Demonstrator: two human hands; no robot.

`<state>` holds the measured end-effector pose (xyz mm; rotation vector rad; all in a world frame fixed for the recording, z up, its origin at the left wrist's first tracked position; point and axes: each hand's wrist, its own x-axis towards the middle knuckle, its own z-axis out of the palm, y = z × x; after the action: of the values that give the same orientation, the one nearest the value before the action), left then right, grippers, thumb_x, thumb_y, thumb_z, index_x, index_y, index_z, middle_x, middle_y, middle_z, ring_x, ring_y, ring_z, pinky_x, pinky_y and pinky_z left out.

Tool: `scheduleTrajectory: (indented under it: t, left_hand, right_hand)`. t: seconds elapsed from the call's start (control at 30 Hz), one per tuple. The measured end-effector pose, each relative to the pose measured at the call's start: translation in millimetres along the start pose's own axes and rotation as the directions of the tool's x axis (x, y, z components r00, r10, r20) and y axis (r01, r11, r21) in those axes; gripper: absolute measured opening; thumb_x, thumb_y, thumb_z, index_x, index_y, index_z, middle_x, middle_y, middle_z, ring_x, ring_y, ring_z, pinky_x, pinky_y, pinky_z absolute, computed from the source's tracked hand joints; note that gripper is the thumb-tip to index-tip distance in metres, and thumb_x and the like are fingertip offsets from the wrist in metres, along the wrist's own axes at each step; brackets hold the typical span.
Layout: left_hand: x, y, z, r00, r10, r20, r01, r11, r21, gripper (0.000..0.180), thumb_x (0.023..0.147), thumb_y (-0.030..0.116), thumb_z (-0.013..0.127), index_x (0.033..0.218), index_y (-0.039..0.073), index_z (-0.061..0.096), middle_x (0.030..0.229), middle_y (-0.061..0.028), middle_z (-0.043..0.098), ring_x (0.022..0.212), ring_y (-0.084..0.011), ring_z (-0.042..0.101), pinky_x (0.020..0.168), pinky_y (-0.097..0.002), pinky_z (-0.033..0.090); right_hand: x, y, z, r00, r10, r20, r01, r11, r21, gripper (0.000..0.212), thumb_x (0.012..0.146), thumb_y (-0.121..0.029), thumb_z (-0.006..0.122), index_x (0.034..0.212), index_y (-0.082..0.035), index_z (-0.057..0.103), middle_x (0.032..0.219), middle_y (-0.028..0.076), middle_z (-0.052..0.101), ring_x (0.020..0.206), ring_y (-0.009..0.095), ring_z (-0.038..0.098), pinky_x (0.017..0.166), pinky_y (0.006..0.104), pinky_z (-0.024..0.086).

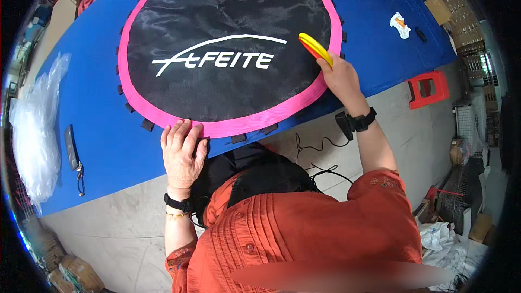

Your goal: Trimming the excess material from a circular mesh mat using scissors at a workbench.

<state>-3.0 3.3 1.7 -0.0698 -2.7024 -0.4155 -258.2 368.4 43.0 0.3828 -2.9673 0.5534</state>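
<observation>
Red shirt [309, 228] nearest; I see right hand [343, 80] clasping yellow tool [316, 46], slanting far-left over black mat [217, 95]; left hand [183, 156] loosely flat on pink rim [244, 125].

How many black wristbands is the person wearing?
2: the left band, on the wrist of the left hand at the pink rim; the right band, behind the right hand holding the yellow-and-red item. The sleeves could hide more.

The blue table [89, 103] holds a mat [233, 89] and plastic [38, 130].
</observation>
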Motion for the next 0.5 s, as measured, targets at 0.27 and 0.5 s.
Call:
scheduleTrajectory:
  t: [0.27, 0.5]
  left_hand:
    - [-1, -1, -3, 1.000, -0.006, -0.010, 0.006, 1.000, -0.014, 0.039, 0.094, 0.029, 0.075, 0.129, 0.012, 0.072, 0.136, -0.0113, 0.066, 0.135, -0.0338, 0.057, 0.120, -0.0552, 0.038]
    - [0, 0, -4, 1.000, 0.008, -0.008, -0.008, 1.000, -0.029, 0.042, 0.093, 0.028, 0.075, 0.130, 0.010, 0.071, 0.137, -0.0130, 0.066, 0.135, -0.0346, 0.057, 0.120, -0.0548, 0.037]
  right_hand:
    - [25, 47, -32, 0.964, 0.133, -0.230, -0.171, 0.973, -0.155, 0.032, 0.105, -0.040, 0.063, 0.112, -0.010, 0.069, 0.094, 0.025, 0.075, 0.092, 0.050, 0.072, 0.077, 0.0603, 0.055]
    - [30, 139, -42, 0.902, 0.330, -0.279, -0.396, 0.890, -0.227, 0.033, 0.103, -0.037, 0.064, 0.116, -0.008, 0.070, 0.108, 0.026, 0.077, 0.105, 0.047, 0.073, 0.088, 0.0576, 0.057]
